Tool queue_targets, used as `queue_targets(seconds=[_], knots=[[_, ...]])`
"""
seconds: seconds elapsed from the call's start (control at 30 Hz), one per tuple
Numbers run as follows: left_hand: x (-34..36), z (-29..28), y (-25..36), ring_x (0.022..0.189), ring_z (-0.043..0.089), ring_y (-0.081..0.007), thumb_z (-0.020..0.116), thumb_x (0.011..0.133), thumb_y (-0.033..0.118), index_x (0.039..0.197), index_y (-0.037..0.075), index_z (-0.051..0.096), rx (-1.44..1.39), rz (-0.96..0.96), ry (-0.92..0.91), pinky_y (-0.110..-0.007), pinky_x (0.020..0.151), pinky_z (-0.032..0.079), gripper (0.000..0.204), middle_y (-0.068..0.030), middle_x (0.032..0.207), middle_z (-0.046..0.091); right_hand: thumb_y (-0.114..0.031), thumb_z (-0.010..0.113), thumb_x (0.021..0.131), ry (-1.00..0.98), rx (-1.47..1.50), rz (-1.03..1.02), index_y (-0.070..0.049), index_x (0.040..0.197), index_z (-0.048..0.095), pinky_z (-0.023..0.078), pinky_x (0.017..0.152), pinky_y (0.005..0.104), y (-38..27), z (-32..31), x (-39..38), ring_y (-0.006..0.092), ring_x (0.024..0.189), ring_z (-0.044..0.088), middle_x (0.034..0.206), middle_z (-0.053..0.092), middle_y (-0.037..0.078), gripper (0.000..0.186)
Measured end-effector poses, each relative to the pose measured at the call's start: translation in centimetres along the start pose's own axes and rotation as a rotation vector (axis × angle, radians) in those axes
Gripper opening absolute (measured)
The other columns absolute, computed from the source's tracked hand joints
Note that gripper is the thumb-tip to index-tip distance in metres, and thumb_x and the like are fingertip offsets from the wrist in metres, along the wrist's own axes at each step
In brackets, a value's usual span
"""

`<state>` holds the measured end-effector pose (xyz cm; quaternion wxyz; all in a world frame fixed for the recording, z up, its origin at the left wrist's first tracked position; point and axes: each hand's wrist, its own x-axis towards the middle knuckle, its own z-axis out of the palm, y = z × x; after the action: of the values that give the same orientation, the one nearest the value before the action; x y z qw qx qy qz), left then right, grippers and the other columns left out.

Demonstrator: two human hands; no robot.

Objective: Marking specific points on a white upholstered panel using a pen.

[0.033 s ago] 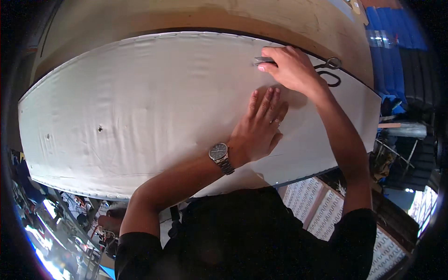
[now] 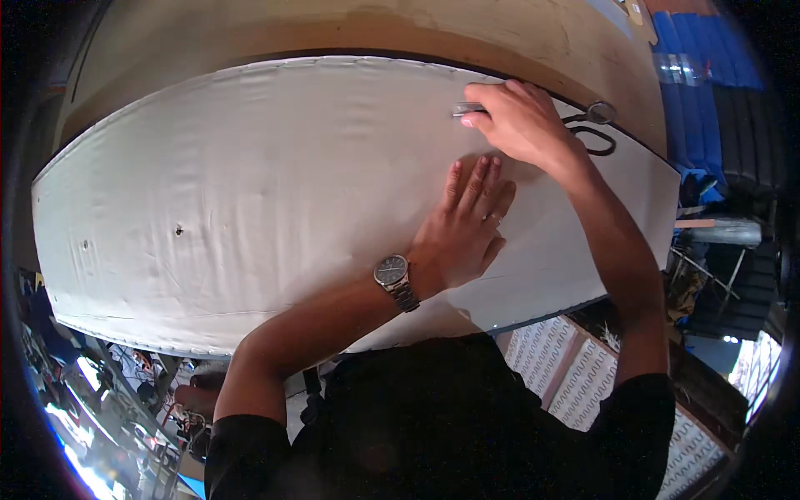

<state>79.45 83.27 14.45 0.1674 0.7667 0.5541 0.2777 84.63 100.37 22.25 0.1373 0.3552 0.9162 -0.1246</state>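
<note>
A long panel covered in cream fabric [image 2: 317, 167], with curved sides and a dark edge, lies beneath my hands. My left hand [image 2: 467, 225] rests flat on it, right of the middle, fingers spread and holding nothing. It wears a ring, and a watch [image 2: 391, 269] circles that wrist. Near the panel's far edge, my right hand [image 2: 518, 121] is closed around the blade part of a pair of scissors [image 2: 593, 140]. The dark handle loops stick out to the right, and the silver blade tip shows left of my thumb. The middle of the scissors is hidden by the hand.
Behind the panel spreads a brown board surface [image 2: 275, 29]. Small holes [image 2: 178, 231] mark the fabric at left. Wooden frames with zigzag springs [image 2: 542, 358] stand below right. A clear plastic bottle [image 2: 679, 69] lies on blue material at the far right. Clutter fills the lower left.
The scissors' handles have shifted very slightly to the right, and my right hand has turned a little with them. My left hand stays in place.
</note>
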Motion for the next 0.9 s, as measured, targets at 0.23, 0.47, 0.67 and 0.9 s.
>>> queue_targets(seconds=[0.23,0.47,0.67,0.9], knots=[[-0.1,0.3,-0.1,0.144,0.025,-0.0418,0.061,0.086,0.039,0.142,-0.004,0.04,-0.038,0.022,0.063,-0.058,0.118,0.017,0.073,-0.0299,0.151,0.03,-0.009,0.064,0.083,-0.219,-0.386,-0.038,0.002,0.089,0.068,0.051,0.084,0.0509,-4.8,-2.5,2.9,0.0397,0.097,0.064,0.095,0.067,0.021,0.013],[0.0,0.5,0.0,0.145,0.024,-0.0413,0.065,0.083,0.038,0.143,0.0,0.042,-0.024,-0.001,0.041,-0.059,0.118,0.015,0.074,-0.0289,0.153,0.028,-0.01,0.066,0.081,-0.243,-0.427,-0.007,0.004,0.085,0.069,0.053,0.08,0.0498,-5.2,-1.8,3.4,0.0413,0.098,0.065,0.096,0.067,0.025,0.015],[-0.1,0.8,-0.4,0.145,0.023,-0.0424,0.059,0.086,0.037,0.141,-0.004,0.041,-0.034,0.02,0.074,-0.059,0.118,0.013,0.071,-0.0293,0.153,0.029,-0.028,0.068,0.088,-0.326,-0.276,0.075,-0.001,0.097,0.066,0.048,0.078,0.0488,-3.1,-2.8,3.2,0.0375,0.093,0.063,0.091,0.068,0.019,0.028],[-0.3,0.6,-0.3,0.144,0.027,-0.0417,0.065,0.083,0.036,0.142,0.0,0.043,-0.068,0.017,0.049,-0.06,0.118,0.015,0.072,-0.0295,0.152,0.03,-0.033,0.069,0.087,-0.055,0.046,0.238,-0.002,0.098,0.066,0.047,0.077,0.0439,-1.1,0.7,0.8,0.0337,0.089,0.064,0.087,0.066,0.016,0.033]])
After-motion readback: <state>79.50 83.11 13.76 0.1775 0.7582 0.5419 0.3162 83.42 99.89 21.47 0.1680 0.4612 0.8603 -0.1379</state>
